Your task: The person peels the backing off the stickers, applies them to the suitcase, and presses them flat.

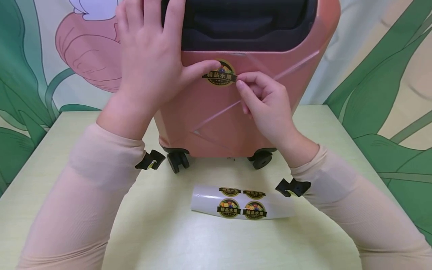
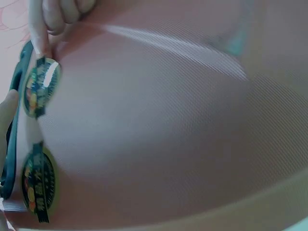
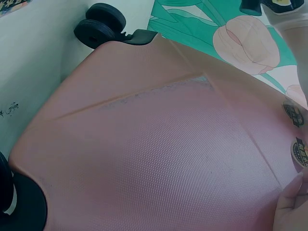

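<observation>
A pink suitcase (image 1: 216, 112) stands upright on its wheels. On its front is a round black-and-gold fruit sticker (image 1: 221, 73) with a banner across it. My left hand (image 1: 148, 56) lies spread on the suitcase's upper left, fingers straight, its thumb touching the sticker's upper part. The right hand (image 1: 264, 99) has its index finger and thumb pinched together at the banner's right end. In the left wrist view a second, matching sticker (image 2: 39, 185) shows on the suitcase beside the first sticker (image 2: 41, 91); my left hand hides it from the head view.
A curled white sheet (image 1: 206, 198) with several of the same stickers lies on the pale table (image 1: 162, 232), in front of the suitcase. Black wheels (image 1: 262, 159) carry the suitcase. A black recessed panel (image 1: 236, 26) is at its top. Behind hangs a leaf-and-flower patterned cloth (image 1: 378, 93).
</observation>
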The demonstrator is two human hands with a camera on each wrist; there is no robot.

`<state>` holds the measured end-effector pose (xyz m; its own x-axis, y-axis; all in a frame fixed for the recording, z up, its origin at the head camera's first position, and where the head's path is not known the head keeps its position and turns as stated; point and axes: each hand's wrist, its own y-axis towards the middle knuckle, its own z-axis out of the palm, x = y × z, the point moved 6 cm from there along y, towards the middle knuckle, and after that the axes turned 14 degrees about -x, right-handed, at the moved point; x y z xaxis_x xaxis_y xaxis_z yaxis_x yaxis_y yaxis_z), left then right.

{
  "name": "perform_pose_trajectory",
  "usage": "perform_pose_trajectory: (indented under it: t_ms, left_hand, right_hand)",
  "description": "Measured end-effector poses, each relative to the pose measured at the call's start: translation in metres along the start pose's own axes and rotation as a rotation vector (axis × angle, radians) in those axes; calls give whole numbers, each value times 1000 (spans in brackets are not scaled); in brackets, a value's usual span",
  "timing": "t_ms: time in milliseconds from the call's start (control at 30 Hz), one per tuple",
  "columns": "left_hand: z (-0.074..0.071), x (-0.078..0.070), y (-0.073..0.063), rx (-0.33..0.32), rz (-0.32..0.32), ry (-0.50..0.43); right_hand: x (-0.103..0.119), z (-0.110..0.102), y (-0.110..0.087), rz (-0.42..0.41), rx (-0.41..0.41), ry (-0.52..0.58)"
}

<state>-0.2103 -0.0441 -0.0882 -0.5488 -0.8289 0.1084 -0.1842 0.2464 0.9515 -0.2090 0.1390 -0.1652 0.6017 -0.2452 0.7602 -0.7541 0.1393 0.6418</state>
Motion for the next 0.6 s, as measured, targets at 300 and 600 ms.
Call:
perform_pose_trajectory:
  t_ms: [300,600]
  left_hand:
    - [4,-4,3,64,62,15]
    - [9,-2,-3,95,90,58]
  right_hand:
    - [3,-1,-2,-68,13,-73]
    - [5,2,-4,-80,25,-101]
